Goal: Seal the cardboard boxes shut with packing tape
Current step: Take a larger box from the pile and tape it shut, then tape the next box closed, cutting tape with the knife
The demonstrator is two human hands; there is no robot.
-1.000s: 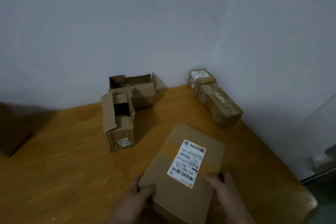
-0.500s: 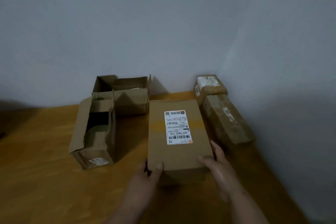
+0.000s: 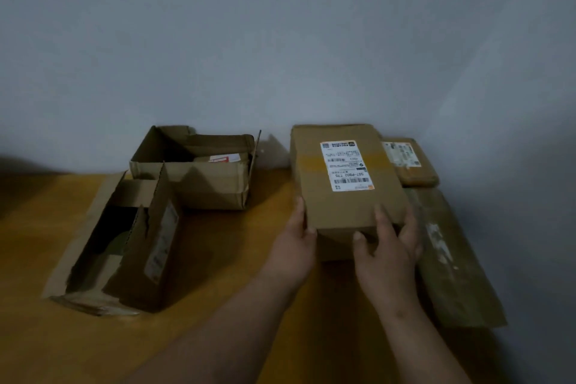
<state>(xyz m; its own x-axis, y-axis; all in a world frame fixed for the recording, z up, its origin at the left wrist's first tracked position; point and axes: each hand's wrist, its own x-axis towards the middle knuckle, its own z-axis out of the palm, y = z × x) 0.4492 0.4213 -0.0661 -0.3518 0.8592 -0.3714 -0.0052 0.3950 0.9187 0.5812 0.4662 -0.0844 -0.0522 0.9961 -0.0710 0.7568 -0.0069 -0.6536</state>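
sealed box (image 3: 346,178) pushed back to the wall (image 3: 280,40)

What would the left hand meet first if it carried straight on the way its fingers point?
The left hand already touches the labelled box at its near left corner. Its fingers point along that side toward the wall, which looks like the next obstacle, though depth is unclear.
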